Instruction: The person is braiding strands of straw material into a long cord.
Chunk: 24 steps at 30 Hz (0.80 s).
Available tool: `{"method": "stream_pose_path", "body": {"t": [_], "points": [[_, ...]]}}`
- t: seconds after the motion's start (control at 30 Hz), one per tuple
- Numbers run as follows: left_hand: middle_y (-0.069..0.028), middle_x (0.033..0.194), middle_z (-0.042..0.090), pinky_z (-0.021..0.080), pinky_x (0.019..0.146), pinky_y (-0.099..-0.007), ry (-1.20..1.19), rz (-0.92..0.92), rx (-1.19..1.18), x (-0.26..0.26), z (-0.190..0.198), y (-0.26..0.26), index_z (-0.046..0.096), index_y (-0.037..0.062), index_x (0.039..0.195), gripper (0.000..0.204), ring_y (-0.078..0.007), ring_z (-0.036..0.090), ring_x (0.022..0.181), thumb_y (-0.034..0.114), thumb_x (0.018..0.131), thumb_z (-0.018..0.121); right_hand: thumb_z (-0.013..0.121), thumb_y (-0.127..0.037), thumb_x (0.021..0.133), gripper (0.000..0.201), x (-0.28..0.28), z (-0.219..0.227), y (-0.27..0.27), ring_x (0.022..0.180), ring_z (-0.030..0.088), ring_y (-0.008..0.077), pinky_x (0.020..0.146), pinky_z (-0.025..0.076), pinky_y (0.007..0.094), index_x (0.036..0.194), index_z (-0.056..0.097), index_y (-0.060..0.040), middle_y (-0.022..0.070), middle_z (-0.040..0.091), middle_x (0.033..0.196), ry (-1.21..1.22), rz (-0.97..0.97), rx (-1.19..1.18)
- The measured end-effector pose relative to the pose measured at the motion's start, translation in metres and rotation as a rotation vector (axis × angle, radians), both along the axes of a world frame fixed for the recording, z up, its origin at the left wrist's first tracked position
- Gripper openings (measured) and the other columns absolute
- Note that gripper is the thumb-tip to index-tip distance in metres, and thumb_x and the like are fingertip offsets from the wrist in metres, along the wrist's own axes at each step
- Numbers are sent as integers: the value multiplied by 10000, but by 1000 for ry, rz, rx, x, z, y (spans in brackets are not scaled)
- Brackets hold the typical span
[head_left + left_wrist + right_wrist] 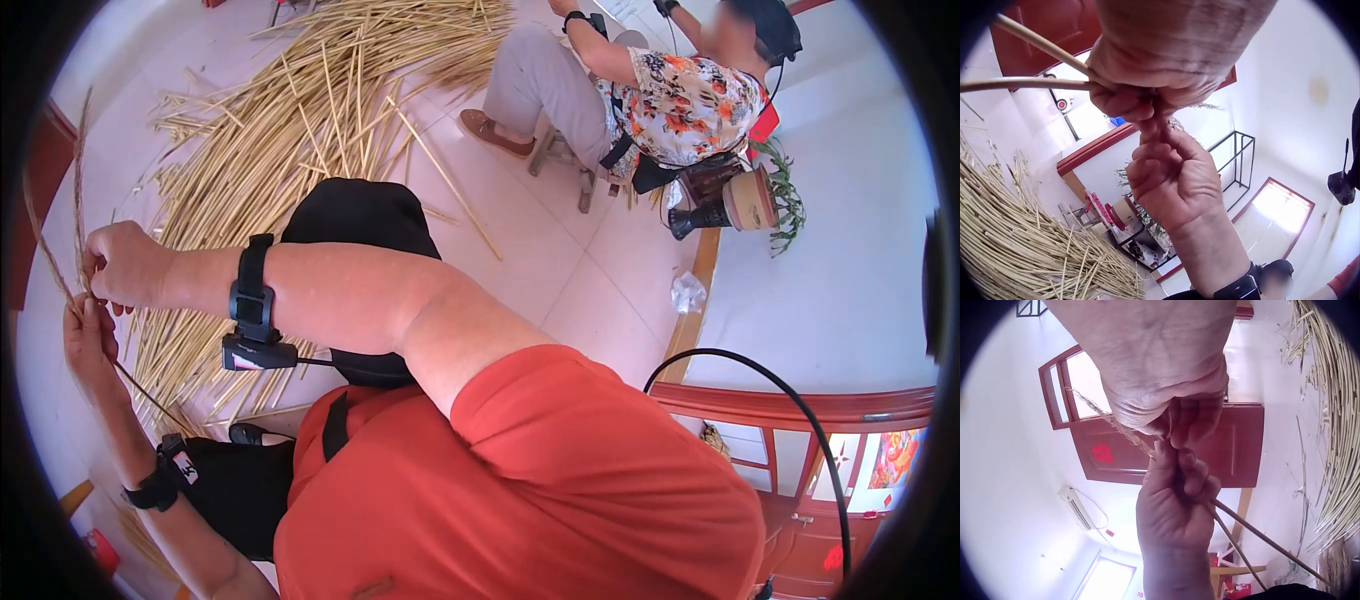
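Observation:
Two thin dry stalks (1041, 47) pass through my left hand (90, 340), which grips them with curled fingers. Their bare stems come out below that hand in the right wrist view, and feathery tips (1110, 422) rise past the fingers. My right hand (130, 265) meets the left at the fingertips, its thumb and fingers pinching the stalks just above the left thumb. The exact pinch point is hidden behind the fingers. Both hands are raised at the far left of the head view, over the edge of a large spread of straw-coloured stalks (230, 200).
Another person (690, 110) in a flowered top sits on a low stool (555, 150) across the tiled floor. A potted plant (750, 200) stands by the wall. A crumpled plastic bag (688, 292) lies on the floor, and a red door (1166, 444) is behind the hands.

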<state>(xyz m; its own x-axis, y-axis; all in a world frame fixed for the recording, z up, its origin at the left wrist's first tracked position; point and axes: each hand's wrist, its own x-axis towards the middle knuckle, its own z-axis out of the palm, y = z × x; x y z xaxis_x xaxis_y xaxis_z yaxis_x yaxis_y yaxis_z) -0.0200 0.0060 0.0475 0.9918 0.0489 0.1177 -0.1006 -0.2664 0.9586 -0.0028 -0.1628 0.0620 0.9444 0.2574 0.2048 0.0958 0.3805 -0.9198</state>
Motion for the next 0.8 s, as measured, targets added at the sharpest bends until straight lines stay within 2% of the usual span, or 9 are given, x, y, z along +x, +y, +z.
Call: {"method": "stream_pose_path", "body": {"t": [0.2, 0.27, 0.33, 0.37, 0.4, 0.47, 0.53, 0.67, 0.8], "points": [[51, 647, 459, 206, 405, -151, 8, -58, -2, -1, -14, 17, 580, 96, 956, 147, 6, 324, 482, 221, 943, 504, 611, -3, 691, 76, 0, -5, 5, 511, 600, 163, 428, 472, 284, 736, 583, 50, 134, 600, 625, -39, 1, -158], [34, 666, 475, 262, 421, -166, 57, 123, 29, 8, -30, 26, 597, 89, 949, 120, -17, 367, 507, 168, 927, 510, 646, -41, 668, 116, 4, -11, 11, 508, 595, 154, 438, 479, 287, 735, 600, 41, 136, 610, 640, -47, -37, -177], [26, 686, 485, 321, 459, -187, -118, 122, 209, 14, -42, 26, 613, 69, 946, 108, -42, 413, 551, 124, 897, 534, 661, -97, 670, 136, 6, -12, 8, 462, 579, 168, 426, 480, 296, 724, 619, 21, 115, 624, 634, 31, 31, -94], [19, 706, 493, 352, 493, -206, -316, 6, 349, 12, -44, 30, 618, 47, 939, 112, -53, 428, 572, 112, 867, 561, 667, -119, 664, 157, 11, -16, 11, 446, 567, 162, 419, 472, 294, 725, 626, 19, 103, 618, 616, 41, 12, -67], [18, 696, 498, 371, 520, -208, -161, 34, 235, -2, -16, 9, 616, 38, 917, 95, -51, 448, 598, 99, 862, 568, 663, -121, 662, 161, 16, -17, 9, 439, 559, 143, 409, 461, 282, 734, 633, 21, 91, 606, 596, -12, 22, -203], [31, 648, 492, 371, 533, -197, -74, 13, 151, -13, 2, -7, 604, 37, 886, 54, -47, 453, 595, 71, 863, 569, 599, -81, 706, 118, 17, -16, -6, 434, 550, 128, 391, 440, 255, 754, 634, 20, 83, 597, 600, 22, 147, -124], [30, 646, 495, 368, 538, -191, -37, -59, -4, -24, 5, -12, 590, 31, 881, 50, -43, 448, 594, 75, 861, 578, 552, -86, 764, 107, 7, -12, -15, 477, 541, 113, 424, 439, 231, 779, 594, 12, 67, 572, 605, 60, 160, -228], [31, 648, 493, 367, 542, -188, 2, -27, 78, -44, 26, -11, 580, 22, 884, 64, -40, 448, 597, 81, 863, 587, 557, -98, 801, 123, -3, -8, -20, 480, 539, 97, 439, 450, 218, 853, 583, 10, 65, 595, 677, 95, 253, -136], [47, 629, 482, 355, 536, -183, 66, -38, -41, -55, 23, -3, 589, 40, 887, 67, -36, 436, 589, 106, 877, 579, 565, -92, 825, 116, -1, -8, -27, 509, 547, 92, 456, 458, 215, 875, 575, 12, 74, 608, 730, 66, 291, -155]]}}
